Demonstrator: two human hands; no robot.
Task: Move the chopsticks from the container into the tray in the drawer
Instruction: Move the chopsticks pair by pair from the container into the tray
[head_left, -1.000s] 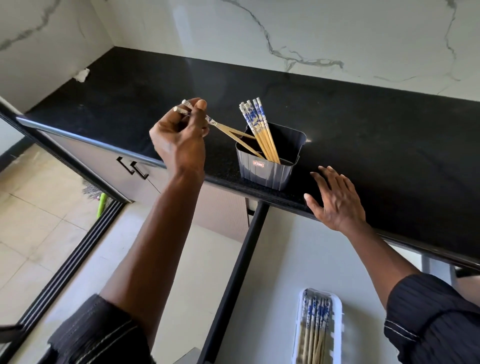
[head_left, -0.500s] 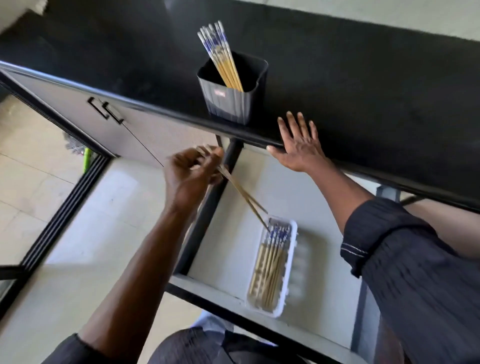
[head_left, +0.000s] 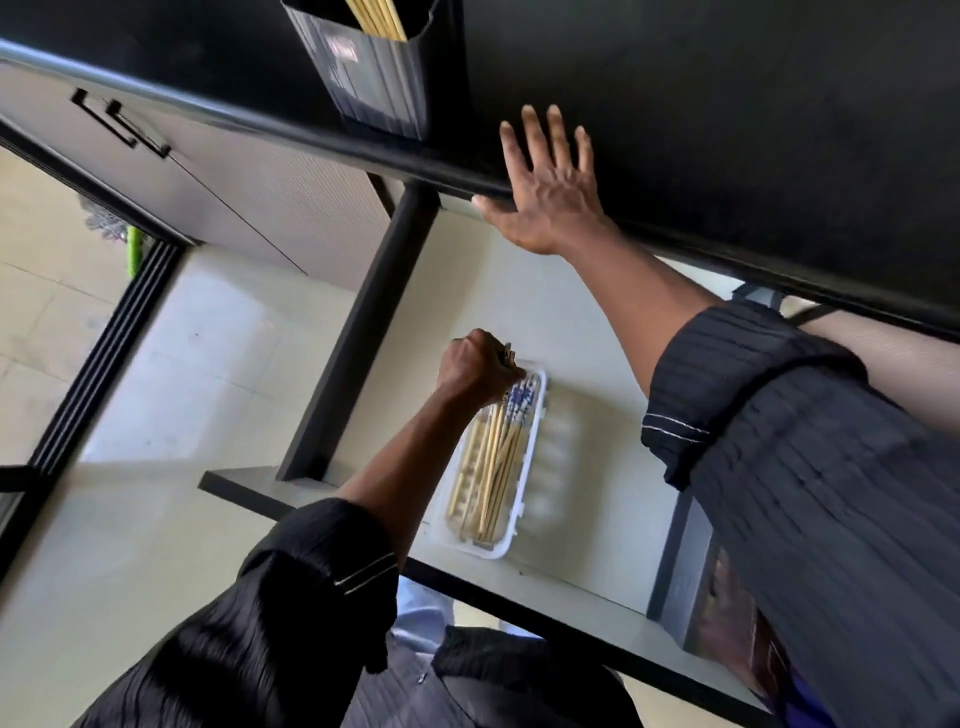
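Observation:
A white tray (head_left: 532, 467) lies in the open drawer (head_left: 587, 332) and holds several wooden chopsticks (head_left: 496, 457) with blue-patterned tops. My left hand (head_left: 475, 371) is a fist over the tray's far end, gripping chopstick tops whose shafts point down into the tray. My right hand (head_left: 545, 192) rests flat, fingers spread, on the front edge of the black counter (head_left: 727, 130). The dark ribbed container (head_left: 382, 83) stands on the counter near its edge, with more chopsticks (head_left: 376, 18) sticking out of it; their tops are cut off by the frame.
The drawer's dark left side rail (head_left: 363, 332) and front panel (head_left: 519, 577) frame the tray. Grey cabinet fronts with black handles (head_left: 122, 122) lie to the left. Pale tiled floor (head_left: 47, 312) shows beyond them, with a green object (head_left: 134, 252) on it.
My left hand has carried the chopsticks from beside the container down into the drawer, reaching the tray's far end. The right hand stayed on the counter edge. The view tilted downward.

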